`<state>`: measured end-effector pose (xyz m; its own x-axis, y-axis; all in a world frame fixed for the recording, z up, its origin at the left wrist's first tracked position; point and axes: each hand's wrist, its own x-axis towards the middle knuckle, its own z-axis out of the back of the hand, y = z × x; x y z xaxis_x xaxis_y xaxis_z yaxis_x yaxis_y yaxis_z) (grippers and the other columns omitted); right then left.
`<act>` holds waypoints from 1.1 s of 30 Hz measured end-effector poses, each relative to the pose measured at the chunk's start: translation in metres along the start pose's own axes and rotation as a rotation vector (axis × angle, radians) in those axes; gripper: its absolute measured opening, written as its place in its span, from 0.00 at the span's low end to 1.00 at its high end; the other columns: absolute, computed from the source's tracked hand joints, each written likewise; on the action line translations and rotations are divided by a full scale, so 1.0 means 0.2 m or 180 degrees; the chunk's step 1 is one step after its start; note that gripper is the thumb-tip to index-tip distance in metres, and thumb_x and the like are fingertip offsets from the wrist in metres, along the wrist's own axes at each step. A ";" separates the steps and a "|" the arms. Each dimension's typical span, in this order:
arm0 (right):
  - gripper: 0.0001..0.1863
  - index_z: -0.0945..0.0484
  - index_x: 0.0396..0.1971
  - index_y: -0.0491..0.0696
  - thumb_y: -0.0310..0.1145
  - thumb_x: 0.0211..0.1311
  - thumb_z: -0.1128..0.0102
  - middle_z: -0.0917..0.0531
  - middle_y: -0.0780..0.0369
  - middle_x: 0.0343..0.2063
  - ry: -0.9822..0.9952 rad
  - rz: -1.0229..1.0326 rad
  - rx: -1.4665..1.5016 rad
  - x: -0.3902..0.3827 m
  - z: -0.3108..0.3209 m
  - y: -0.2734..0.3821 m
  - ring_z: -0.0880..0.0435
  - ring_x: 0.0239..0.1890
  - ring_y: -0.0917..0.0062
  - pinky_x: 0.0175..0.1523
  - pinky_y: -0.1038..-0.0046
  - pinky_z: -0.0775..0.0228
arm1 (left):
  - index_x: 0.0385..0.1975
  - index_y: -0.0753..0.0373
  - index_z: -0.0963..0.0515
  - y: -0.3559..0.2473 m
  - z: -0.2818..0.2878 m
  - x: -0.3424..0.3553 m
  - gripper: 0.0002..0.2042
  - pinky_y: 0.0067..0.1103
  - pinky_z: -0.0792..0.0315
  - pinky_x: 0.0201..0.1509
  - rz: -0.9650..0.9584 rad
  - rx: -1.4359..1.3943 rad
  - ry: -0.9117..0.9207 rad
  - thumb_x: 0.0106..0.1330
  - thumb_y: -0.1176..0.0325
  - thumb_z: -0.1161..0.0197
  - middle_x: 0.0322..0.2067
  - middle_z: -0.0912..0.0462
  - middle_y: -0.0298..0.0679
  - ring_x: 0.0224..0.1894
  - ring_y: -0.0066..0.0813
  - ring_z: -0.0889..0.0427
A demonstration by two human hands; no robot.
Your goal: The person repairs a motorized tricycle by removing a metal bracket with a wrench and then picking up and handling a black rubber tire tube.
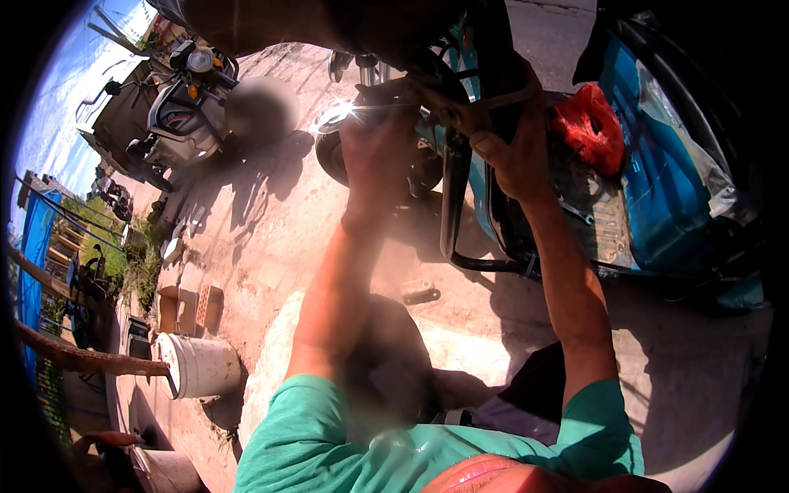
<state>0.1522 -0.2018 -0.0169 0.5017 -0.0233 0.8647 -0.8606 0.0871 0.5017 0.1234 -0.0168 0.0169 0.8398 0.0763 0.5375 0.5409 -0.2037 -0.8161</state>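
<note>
A teal-and-black scooter-like vehicle (657, 181) fills the upper right, a dark part overhanging the top. My left hand (378, 144) reaches into it beside a glinting chrome part (333, 115) and a dark wheel (330, 160); its fingers curl round something too shadowed to make out. My right hand (518, 160) is higher on the black frame, fingers closed round a metal piece (481, 111), thumb pointing left. On the footboard (616, 230) lie a red plastic bag (588, 123) and a wrench (575, 209).
A parked cargo vehicle (181, 115) stands upper left on the concrete ground (271, 230). Lower left are a white bucket (201, 366), another pail (164, 468), bricks (205, 308), wooden poles (90, 357) and plants. A small metal part (419, 292) lies on the ground below my arms.
</note>
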 end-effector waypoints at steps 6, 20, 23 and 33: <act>0.59 0.50 0.72 0.40 0.39 0.41 0.24 0.33 0.51 0.63 0.0054 -0.0153 0.0429 0.00 -0.03 0.04 0.31 0.65 0.64 0.70 0.64 0.40 | 0.43 0.69 0.19 -0.05 0.02 -0.02 0.09 0.14 0.30 0.31 -0.0134 0.0928 -0.0261 0.69 0.70 0.36 0.32 0.17 0.36 0.31 0.17 0.22; 0.57 0.46 0.70 0.39 0.35 0.38 0.22 0.30 0.54 0.60 -0.0012 -0.0147 0.0681 0.03 -0.02 0.09 0.31 0.63 0.69 0.69 0.66 0.40 | 0.47 0.67 0.22 0.03 0.09 0.01 0.10 0.14 0.39 0.21 0.0254 -0.0861 0.0100 0.69 0.73 0.39 0.29 0.22 0.29 0.22 0.12 0.30; 0.56 0.45 0.69 0.39 0.32 0.37 0.23 0.29 0.55 0.59 0.0009 -0.0220 0.0740 0.03 -0.02 0.08 0.30 0.62 0.69 0.68 0.66 0.39 | 0.51 0.68 0.25 0.03 0.17 0.01 0.12 0.14 0.36 0.23 0.0677 -0.2459 0.1053 0.69 0.77 0.42 0.33 0.22 0.32 0.25 0.13 0.28; 0.53 0.44 0.68 0.40 0.29 0.37 0.24 0.28 0.56 0.56 -0.0011 -0.0231 0.0820 0.01 -0.02 0.07 0.28 0.60 0.69 0.67 0.66 0.38 | 0.48 0.67 0.22 -0.20 -0.11 -0.22 0.12 0.14 0.26 0.36 0.0364 -0.0176 -0.0213 0.65 0.77 0.36 0.35 0.16 0.35 0.33 0.17 0.20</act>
<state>0.1420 -0.1976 -0.0075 0.5630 -0.0236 0.8261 -0.8164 -0.1713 0.5515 0.0635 -0.0342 0.0308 0.8980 0.1141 0.4249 0.4397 -0.2681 -0.8572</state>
